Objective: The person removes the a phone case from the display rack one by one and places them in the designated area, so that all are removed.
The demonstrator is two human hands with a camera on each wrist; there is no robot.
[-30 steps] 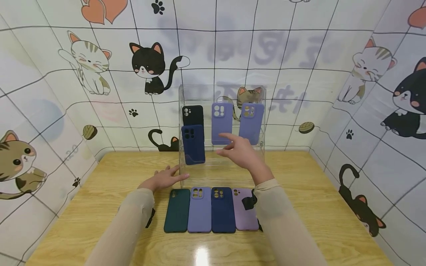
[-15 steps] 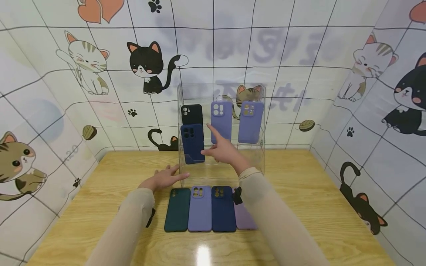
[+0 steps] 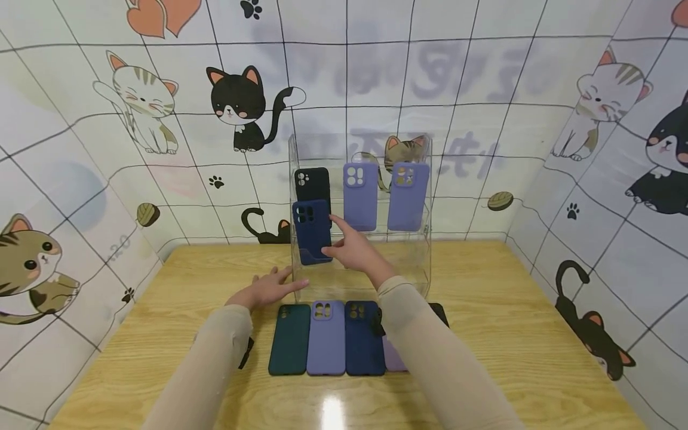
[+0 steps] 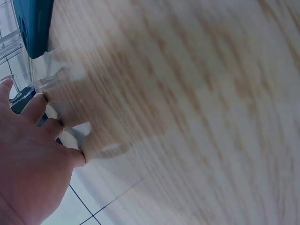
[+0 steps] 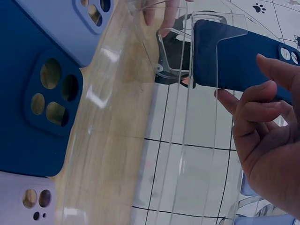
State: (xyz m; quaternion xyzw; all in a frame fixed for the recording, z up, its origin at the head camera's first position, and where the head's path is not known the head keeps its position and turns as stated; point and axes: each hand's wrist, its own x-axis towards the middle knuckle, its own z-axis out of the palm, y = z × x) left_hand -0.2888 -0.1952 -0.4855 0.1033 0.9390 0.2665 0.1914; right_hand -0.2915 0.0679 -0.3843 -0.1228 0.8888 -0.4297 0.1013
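Note:
A dark blue phone case (image 3: pixel 313 232) leans in the lower tier of a clear acrylic stand (image 3: pixel 376 269), overlapping a black phone case (image 3: pixel 313 182) behind it. My right hand (image 3: pixel 356 248) is at the blue case's right edge, with index finger and thumb extended and spread. In the right wrist view, the other fingers (image 5: pixel 258 110) are bent. My left hand (image 3: pixel 269 288) rests on the table with spread fingers at the stand's lower left side. In the left wrist view, its fingertips (image 4: pixel 77 157) meet the clear plastic.
Two lavender cases (image 3: pixel 361 197) stand in the upper tier. In front of the stand lie a dark green case (image 3: pixel 290 340), a lavender case (image 3: pixel 326 343), a navy case (image 3: pixel 364 349) and a pink-purple case (image 3: pixel 394 355). A black case (image 3: pixel 439 312) shows behind my right sleeve.
My right hand has moved left and slightly down, from before the middle lavender case to the dark blue case's edge. My left hand has stayed beside the stand.

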